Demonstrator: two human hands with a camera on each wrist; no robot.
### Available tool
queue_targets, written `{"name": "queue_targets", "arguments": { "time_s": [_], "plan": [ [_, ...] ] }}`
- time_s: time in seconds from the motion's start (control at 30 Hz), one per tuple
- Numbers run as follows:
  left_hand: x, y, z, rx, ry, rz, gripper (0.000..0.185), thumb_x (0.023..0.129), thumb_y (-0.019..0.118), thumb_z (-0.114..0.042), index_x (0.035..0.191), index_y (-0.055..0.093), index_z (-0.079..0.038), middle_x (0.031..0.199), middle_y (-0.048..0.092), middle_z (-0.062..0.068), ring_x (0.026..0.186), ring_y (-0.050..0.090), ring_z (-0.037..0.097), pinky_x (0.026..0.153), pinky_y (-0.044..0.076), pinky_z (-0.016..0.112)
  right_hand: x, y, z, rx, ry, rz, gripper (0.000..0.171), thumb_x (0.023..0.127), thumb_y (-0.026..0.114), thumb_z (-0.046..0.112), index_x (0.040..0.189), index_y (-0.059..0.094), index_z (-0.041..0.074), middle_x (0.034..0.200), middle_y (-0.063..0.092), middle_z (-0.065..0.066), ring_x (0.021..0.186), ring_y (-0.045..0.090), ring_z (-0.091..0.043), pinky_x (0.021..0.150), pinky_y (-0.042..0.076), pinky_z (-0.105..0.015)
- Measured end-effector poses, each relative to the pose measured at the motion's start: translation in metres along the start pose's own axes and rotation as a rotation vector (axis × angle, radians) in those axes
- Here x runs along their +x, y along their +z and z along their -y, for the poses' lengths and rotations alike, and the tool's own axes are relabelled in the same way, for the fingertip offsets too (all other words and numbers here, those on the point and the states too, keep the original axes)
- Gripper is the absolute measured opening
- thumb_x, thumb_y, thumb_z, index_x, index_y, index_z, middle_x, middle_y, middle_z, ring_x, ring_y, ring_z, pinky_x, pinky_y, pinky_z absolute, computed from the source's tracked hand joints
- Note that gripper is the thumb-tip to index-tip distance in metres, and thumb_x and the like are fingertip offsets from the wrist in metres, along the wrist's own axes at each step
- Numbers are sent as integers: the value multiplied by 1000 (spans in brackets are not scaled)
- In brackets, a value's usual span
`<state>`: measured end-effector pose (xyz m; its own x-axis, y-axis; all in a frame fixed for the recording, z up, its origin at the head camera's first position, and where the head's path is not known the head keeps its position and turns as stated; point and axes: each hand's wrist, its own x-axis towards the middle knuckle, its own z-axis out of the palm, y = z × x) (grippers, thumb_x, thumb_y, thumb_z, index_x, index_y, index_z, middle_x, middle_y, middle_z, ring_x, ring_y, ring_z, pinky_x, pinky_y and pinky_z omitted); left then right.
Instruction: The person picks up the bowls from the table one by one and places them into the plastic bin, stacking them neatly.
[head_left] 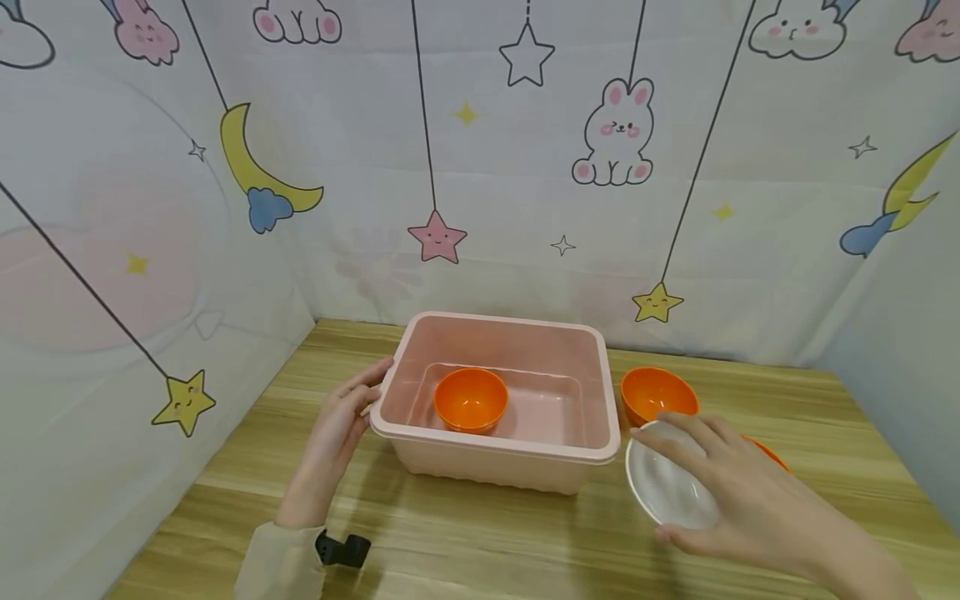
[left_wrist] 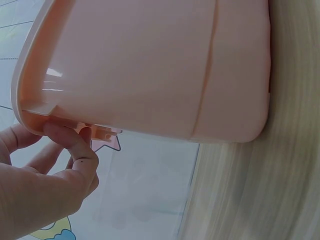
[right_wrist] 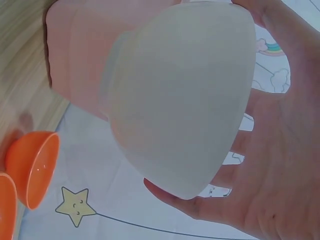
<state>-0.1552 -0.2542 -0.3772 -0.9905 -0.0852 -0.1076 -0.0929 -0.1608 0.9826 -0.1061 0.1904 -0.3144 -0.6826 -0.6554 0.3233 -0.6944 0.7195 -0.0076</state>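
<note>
Just right of the pink bin (head_left: 495,444), right hand (head_left: 738,487) clamped on white bowl (head_left: 667,483) by its rim; probably a bowl-loading step, next move likely needs clearing the bin's edge. Left hand (head_left: 348,417) grips bin's left edge. Inside: orange bowl (head_left: 471,398), empty. Outside, right: second orange bowl (head_left: 658,393), third orange bowl (head_left: 768,452) mostly hidden.

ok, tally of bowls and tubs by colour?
Orange bowls: 3 (one inside the tub, two outside, one of those mostly hidden behind the right hand)
White bowl: 1 (in the right hand)
Pink tub: 1
Total: 5
</note>
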Motion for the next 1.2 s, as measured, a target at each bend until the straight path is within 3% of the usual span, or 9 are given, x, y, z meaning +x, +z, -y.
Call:
{"name": "queue_targets", "arguments": {
  "time_s": [0.3,0.83,1.2],
  "plan": [
    [-1,0,1,-3,-2,-2,47,97,44,-9,145,44,-9,154,38,1,125,44,3,88,47,18,6,-9,4,5,-11,-8,87,65,80,54,142,41,40,142,41,16,121,43,-11,87,48,-42],
    [0,-1,3,2,3,15,47,98,44,-11,145,44,-10,154,37,0,127,43,4,89,47,18,11,-15,7,43,30,-3,82,68,77,60,140,39,45,142,41,13,122,40,-9,86,50,-41],
    [0,-1,1,-2,10,2,48,97,45,-11,145,43,-8,154,37,2,123,45,1,89,48,17,22,-20,4,96,14,-47,82,67,81,51,139,46,34,142,44,4,124,42,-19,89,44,-44]
  ]
}}
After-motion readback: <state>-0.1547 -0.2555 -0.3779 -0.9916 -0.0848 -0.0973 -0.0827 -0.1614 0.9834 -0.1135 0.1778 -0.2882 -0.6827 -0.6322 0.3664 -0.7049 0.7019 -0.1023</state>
